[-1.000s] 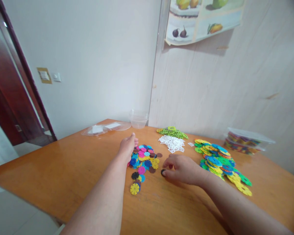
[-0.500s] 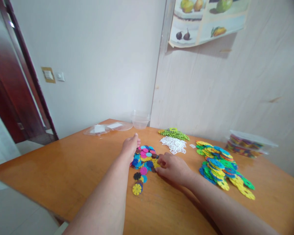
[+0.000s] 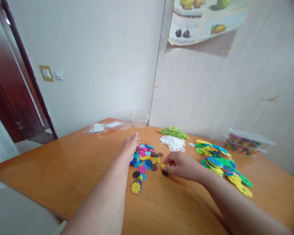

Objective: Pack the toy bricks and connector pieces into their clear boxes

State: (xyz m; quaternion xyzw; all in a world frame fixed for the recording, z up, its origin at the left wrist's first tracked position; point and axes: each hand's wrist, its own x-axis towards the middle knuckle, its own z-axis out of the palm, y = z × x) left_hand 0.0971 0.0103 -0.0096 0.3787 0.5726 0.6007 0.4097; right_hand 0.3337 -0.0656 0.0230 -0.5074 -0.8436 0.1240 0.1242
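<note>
A pile of small notched plastic discs [image 3: 147,156] in pink, blue, yellow and brown lies mid-table. My left hand [image 3: 131,145] stands on its edge against the pile's left side, thumb up and fingers loosely cupped, partly turned from view. Just right of the pile, my right hand [image 3: 180,164] has its thumb and fingers curled together over a yellow disc [image 3: 163,166] and a black disc [image 3: 165,173], low at the table. A short trail of discs, with a yellow disc [image 3: 136,187] at its near end, runs towards me.
White lattice pieces [image 3: 172,143] and green pieces [image 3: 172,132] lie behind. Larger notched discs [image 3: 220,160] are heaped at right, near lidded clear boxes [image 3: 250,142]. A clear tub [image 3: 139,118] and clear lids [image 3: 105,127] sit by the wall on the wooden table [image 3: 88,156].
My right hand has slid right, away from the pile, with the yellow and black discs at its fingertips. Brown discs now show at the pile's right edge. My left hand has stayed put.
</note>
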